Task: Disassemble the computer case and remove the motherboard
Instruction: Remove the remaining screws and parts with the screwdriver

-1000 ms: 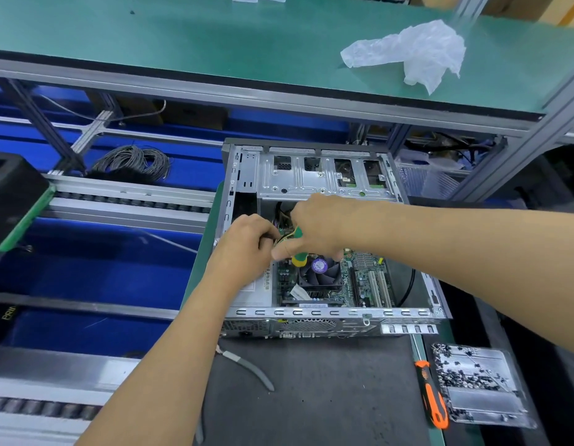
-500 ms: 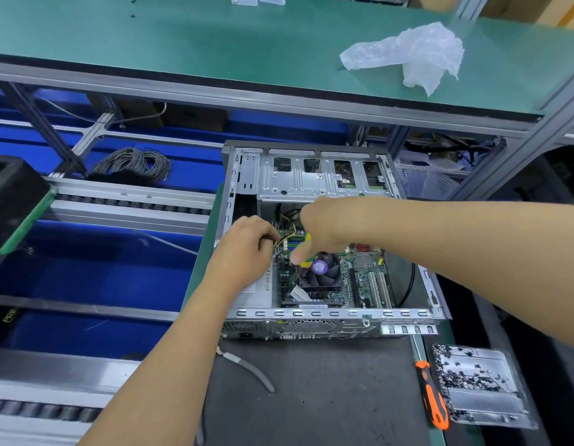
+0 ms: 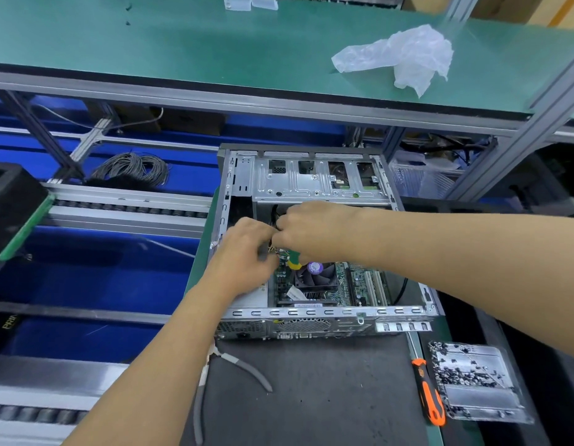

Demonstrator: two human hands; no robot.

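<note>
Case (image 3: 311, 185): I see an open grey metal shell lying on its side on the dark mat (image 3: 311, 397), at the mat's far edge; its rear panel with ports and vent grille faces me.
Drive cage (image 3: 321, 178): bare perforated steel plate across the case's far end, with four cut-outs.
Board (image 3: 359, 284): green motherboard flat on the case floor, toward the near right; slots run along its right part.
Fan (image 3: 314, 276): black cooler with a purple hub label, seated on the board near its middle.
Left hand (image 3: 247, 252): inside the case at its left side, fingers curled; blurred, so I cannot tell what they hold.
Right hand (image 3: 314, 230): touching the left hand, fingers curled round a green and yellow tool handle (image 3: 292, 260) above the board.
Tray (image 3: 478, 381): clear plastic, at the mat's right edge, holding many small dark screws (image 3: 453, 371).
Screwdriver (image 3: 428, 392): orange and black, just left of the tray.
Pliers (image 3: 234, 365): grey handles, near the case's near left corner.
</note>
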